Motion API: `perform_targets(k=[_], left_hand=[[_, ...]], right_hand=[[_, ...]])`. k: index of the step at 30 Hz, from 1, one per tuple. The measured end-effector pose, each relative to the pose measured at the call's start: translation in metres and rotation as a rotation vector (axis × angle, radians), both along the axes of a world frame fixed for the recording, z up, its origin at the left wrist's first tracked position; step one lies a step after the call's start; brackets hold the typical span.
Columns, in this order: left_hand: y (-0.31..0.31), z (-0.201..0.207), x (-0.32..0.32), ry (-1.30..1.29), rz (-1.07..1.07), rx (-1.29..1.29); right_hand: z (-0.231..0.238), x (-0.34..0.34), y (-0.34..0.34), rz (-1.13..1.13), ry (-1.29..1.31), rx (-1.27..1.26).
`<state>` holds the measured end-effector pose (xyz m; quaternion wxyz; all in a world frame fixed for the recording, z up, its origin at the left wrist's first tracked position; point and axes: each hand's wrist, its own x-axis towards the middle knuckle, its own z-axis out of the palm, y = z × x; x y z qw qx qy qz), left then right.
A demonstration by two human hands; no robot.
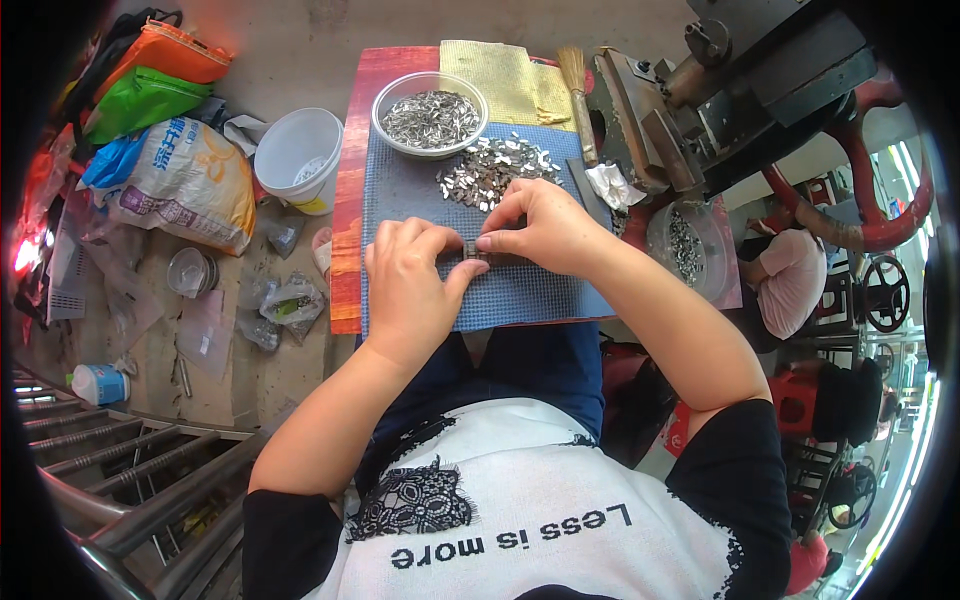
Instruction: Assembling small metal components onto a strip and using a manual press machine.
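Over the blue textured mat (pixel 540 295), my left hand (pixel 410 275) and my right hand (pixel 545 228) meet at a small dark metal piece (pixel 472 250). The thumb and fingers of both hands close on it from either side; my fingertips hide part of it. Just beyond my hands lies a loose heap of small metal parts (pixel 495 170), some shiny silver and some dark brown. Behind that, a clear round bowl (pixel 480 90) holds many thin silver pieces.
A hand press (pixel 670 110) stands at the right, beside a brush (pixel 577 90) and crumpled white paper (pixel 612 185). A clear tub (pixel 715 250) with metal parts sits below it. Left are a white bucket (pixel 325 185), bags (pixel 195 185) and a metal rack (pixel 120 455). Another person (pixel 790 280) sits at right.
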<state>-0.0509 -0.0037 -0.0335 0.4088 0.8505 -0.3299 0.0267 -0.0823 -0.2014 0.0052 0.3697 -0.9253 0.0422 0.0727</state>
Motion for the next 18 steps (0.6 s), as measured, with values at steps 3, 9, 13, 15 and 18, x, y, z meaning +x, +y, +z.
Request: perform_targets(k=[3, 9, 13, 15, 18], left_hand=[[0.000, 0.000, 0.000, -0.013, 0.000, -0.006], [-0.001, 0.001, 0.001, -0.027, -0.002, 0.000], [-0.001, 0.000, 0.000, -0.030, -0.006, 0.005], [-0.001, 0.001, 0.000, -0.022, -0.005, 0.001], [-0.002, 0.001, 0.000, -0.058, 0.011, -0.010]], right_hand=[[0.005, -0.004, -0.003, -0.007, 0.015, 0.002], [0.005, -0.010, -0.012, 0.035, -0.014, 0.004], [0.000, -0.009, -0.010, 0.001, 0.016, 0.030], [-0.002, -0.008, -0.005, -0.011, -0.039, -0.036], [0.000, -0.011, -0.003, 0.014, -0.079, -0.120]])
